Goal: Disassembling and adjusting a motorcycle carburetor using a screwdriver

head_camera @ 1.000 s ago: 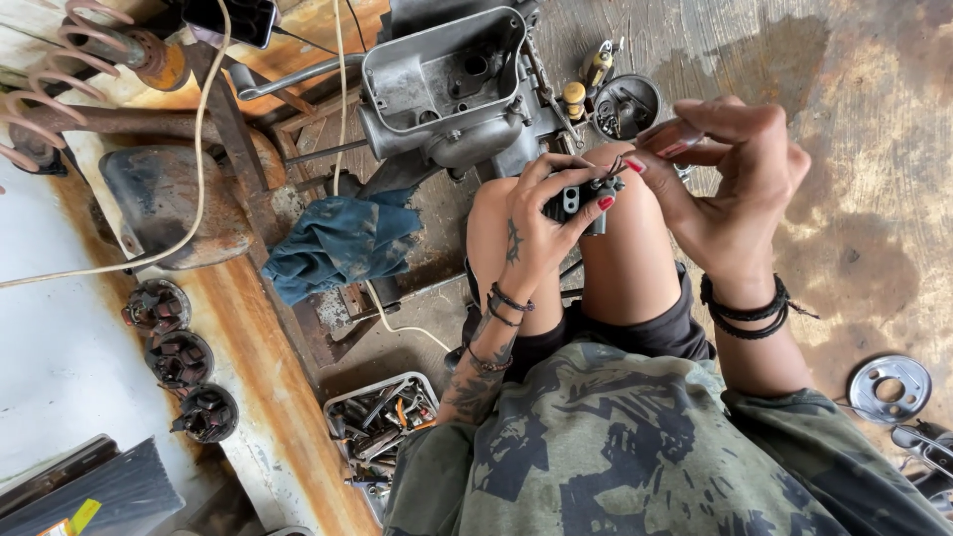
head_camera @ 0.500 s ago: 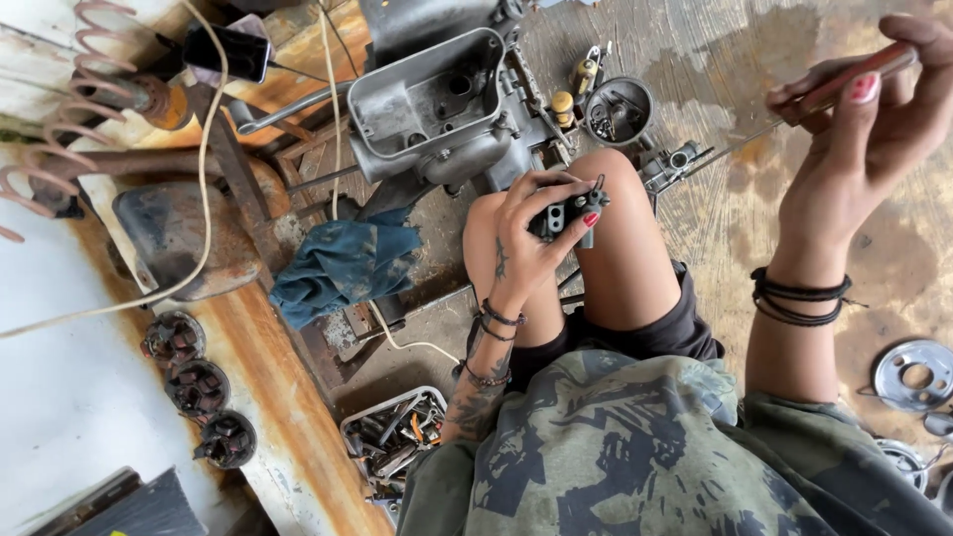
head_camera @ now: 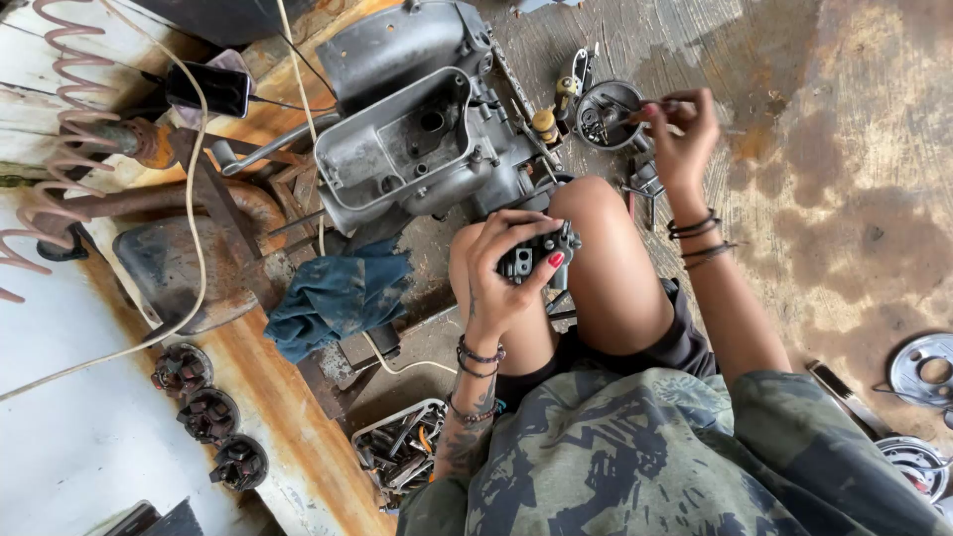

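Stained concrete floor (head_camera: pixel 854 199) fills the right of the frame. Your left hand (head_camera: pixel 506 273), at centre, grips a small dark metal part (head_camera: pixel 536 256) above your knees. Your right hand (head_camera: pixel 680 129), upper right, pinches a thin tool (head_camera: pixel 650 107) over a round metal dish (head_camera: pixel 604 114) beside the grey engine casing (head_camera: pixel 417 129).

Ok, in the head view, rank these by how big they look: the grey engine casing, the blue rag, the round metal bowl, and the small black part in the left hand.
1. Grey engine casing
2. Blue rag
3. Round metal bowl
4. Small black part, in the left hand; it sits nearer the camera, so its rank against the bowl is unsure.
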